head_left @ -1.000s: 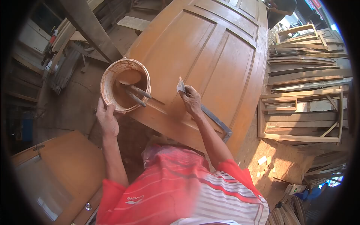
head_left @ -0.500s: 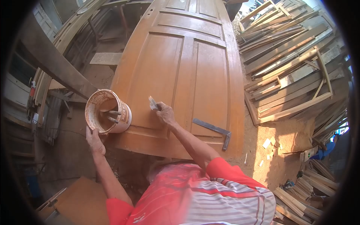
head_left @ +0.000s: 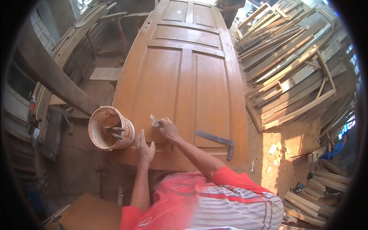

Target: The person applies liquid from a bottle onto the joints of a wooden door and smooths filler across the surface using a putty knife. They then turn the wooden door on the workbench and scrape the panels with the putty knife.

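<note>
A brown panelled wooden door (head_left: 157, 88) lies flat in front of me. My right hand (head_left: 168, 129) grips a small putty knife (head_left: 155, 121), its pale blade pointing up and left just over the door's lower left panel. My left hand (head_left: 145, 148) is beside the bucket, over the door's near left edge, fingers stretched and thumb apart, with nothing in it. The white bucket (head_left: 128, 135) is tilted toward me at the door's left edge, its inside smeared with brown. Two tool handles (head_left: 117, 132) stick out of it; their lower ends are hidden.
A metal try square (head_left: 216, 138) lies on the door's near right corner. Stacked boards and wooden frames (head_left: 295, 84) fill the right side. A dark curved beam (head_left: 57, 76) runs along the left. Someone's arm (head_left: 232, 7) shows at the door's far end.
My left hand has let go of the bucket's rim and moved right, over the door. The bucket sits a little lower in view. My right hand still holds the putty knife, slightly lower in view.
</note>
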The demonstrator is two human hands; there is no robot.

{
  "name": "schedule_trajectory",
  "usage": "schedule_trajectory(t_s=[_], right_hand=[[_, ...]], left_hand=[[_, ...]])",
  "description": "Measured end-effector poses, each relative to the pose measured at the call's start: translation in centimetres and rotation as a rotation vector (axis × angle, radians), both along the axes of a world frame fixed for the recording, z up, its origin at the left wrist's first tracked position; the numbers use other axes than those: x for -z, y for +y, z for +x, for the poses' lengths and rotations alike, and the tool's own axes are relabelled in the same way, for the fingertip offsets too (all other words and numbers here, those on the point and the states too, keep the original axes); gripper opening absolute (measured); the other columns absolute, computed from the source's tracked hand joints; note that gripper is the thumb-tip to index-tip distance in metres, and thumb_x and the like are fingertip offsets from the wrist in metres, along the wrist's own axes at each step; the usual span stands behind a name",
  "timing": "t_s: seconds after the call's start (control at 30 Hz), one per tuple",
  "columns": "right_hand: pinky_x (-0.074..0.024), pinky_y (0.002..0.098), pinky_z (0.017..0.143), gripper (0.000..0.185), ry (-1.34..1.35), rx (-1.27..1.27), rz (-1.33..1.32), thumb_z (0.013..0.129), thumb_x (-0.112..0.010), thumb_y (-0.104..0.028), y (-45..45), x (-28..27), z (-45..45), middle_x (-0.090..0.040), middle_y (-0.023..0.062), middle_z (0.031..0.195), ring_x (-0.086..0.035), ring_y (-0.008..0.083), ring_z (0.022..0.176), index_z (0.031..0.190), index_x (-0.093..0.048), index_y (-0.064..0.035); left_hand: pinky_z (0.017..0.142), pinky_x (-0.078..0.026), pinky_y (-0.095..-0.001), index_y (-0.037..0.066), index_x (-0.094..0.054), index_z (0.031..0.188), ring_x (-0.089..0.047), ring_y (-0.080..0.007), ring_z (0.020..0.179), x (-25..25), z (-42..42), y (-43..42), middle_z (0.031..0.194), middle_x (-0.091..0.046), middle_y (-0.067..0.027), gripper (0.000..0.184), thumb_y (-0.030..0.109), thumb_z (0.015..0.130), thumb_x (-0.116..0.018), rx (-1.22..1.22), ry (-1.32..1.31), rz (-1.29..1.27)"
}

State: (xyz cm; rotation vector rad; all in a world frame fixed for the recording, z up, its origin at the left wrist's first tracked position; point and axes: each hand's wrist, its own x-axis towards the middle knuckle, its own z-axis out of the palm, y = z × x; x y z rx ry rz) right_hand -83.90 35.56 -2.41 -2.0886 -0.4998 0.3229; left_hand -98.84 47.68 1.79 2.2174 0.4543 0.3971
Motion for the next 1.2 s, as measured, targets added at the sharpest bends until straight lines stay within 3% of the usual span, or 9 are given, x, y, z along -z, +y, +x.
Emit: schedule_trajectory(t_s=[0.07,0.2,0.3,0.37,0.4,0.47,0.63,0.93,1.2], right_hand=[[-0.0542,0.0431,0.093,0.034,-0.009,0.007,-0.008,0.084,-0.071,-0.013,-0.1,-0.2,0.2,-0.067,0.0156,0.114,-0.067,0.0345,0.106,0.118,-0.070,-0.0088],[-0.0539,0.0416,0.094,0.041,0.074,0.046,-0.031,0.085,-0.075,-0.019,-2.0,-2.6,0.3,-0.067,0.0175,0.113,-0.067,0.0343,0.107,0.122,-0.066,-0.0036],[-0.0530,0.0430,0.095,0.046,0.048,0.066,-0.207,0.085,-0.076,-0.024,-7.4,-6.5,0.1,-0.066,0.0186,0.116,-0.065,0.0355,0.110,0.124,-0.065,-0.0029],[-0.0524,0.0444,0.097,0.049,-0.013,0.117,-0.299,0.083,-0.078,-0.026,-12.5,-6.5,-0.4,-0.065,0.0179,0.121,-0.063,0.0366,0.115,0.126,-0.065,-0.0050],[-0.0521,0.0450,0.099,0.051,-0.030,0.134,-0.361,0.082,-0.080,-0.026,-15.3,-6.3,-0.5,-0.064,0.0170,0.126,-0.062,0.0372,0.118,0.127,-0.066,-0.0067],[-0.0520,0.0470,0.100,0.055,-0.102,0.143,-0.539,0.079,-0.083,-0.025,-20.0,-7.8,-1.6,-0.060,0.0164,0.132,-0.060,0.0367,0.122,0.129,-0.065,-0.0092],[-0.0520,0.0453,0.101,0.059,0.003,0.080,-0.723,0.079,-0.085,-0.021,-26.1,-9.9,-3.9,-0.062,0.0164,0.126,-0.060,0.0362,0.120,0.132,-0.062,-0.0064],[-0.0533,0.0438,0.095,0.048,0.040,0.043,-0.678,0.081,-0.082,-0.018,-27.4,-8.7,-2.2,-0.064,0.0163,0.118,-0.065,0.0350,0.110,0.123,-0.065,-0.0033],[-0.0521,0.0433,0.090,0.041,0.059,-0.079,-0.759,0.079,-0.080,-0.020,-27.2,-8.1,0.2,-0.069,0.0173,0.110,-0.066,0.0360,0.104,0.113,-0.069,-0.0020]], left_hand=[[0.118,-0.035,-0.0531,0.003,-0.041,0.154,-0.041,-0.0429,0.140,0.0,3.1,0.3,0.147,-0.049,-0.0245,0.082,0.010,0.081,-0.078,-0.032,0.047,0.002],[0.118,-0.036,-0.0526,0.006,-0.038,0.156,-0.038,-0.0427,0.141,1.3,6.1,1.1,0.148,-0.049,-0.0228,0.092,0.012,0.076,-0.083,0.049,0.041,-0.009],[0.114,-0.039,-0.0505,0.008,-0.055,0.145,-0.046,-0.0387,0.135,3.4,7.7,1.7,0.141,-0.057,-0.0187,0.078,0.011,0.074,-0.085,0.106,-0.057,0.011],[0.108,-0.044,-0.0465,0.008,-0.070,0.120,-0.055,-0.0342,0.124,6.0,8.5,2.4,0.127,-0.066,-0.0136,0.051,0.011,0.073,-0.087,0.158,-0.180,0.034],[0.108,-0.044,-0.0465,0.008,-0.070,0.120,-0.055,-0.0342,0.124,6.0,8.7,2.3,0.127,-0.066,-0.0136,0.051,0.011,0.073,-0.087,0.160,-0.181,0.029],[0.098,-0.048,-0.0440,0.007,-0.072,0.100,-0.061,-0.0311,0.111,5.7,8.9,2.0,0.111,-0.071,-0.0102,0.029,0.010,0.075,-0.086,0.079,-0.202,-0.180],[0.088,-0.051,-0.0441,0.007,-0.071,0.106,-0.062,-0.0320,0.101,5.3,9.6,2.0,0.106,-0.069,-0.0096,0.030,0.008,0.079,-0.084,-0.125,-0.301,0.115],[0.096,-0.051,-0.0463,0.005,-0.066,0.122,-0.061,-0.0346,0.111,5.5,8.8,1.7,0.115,-0.067,-0.0129,0.047,0.008,0.079,-0.084,-0.160,-0.230,0.067],[0.107,-0.046,-0.0512,0.001,-0.041,0.151,-0.054,-0.0438,0.126,4.9,7.1,1.4,0.135,-0.059,-0.0259,0.083,0.009,0.080,-0.084,-0.156,-0.207,-0.098]])
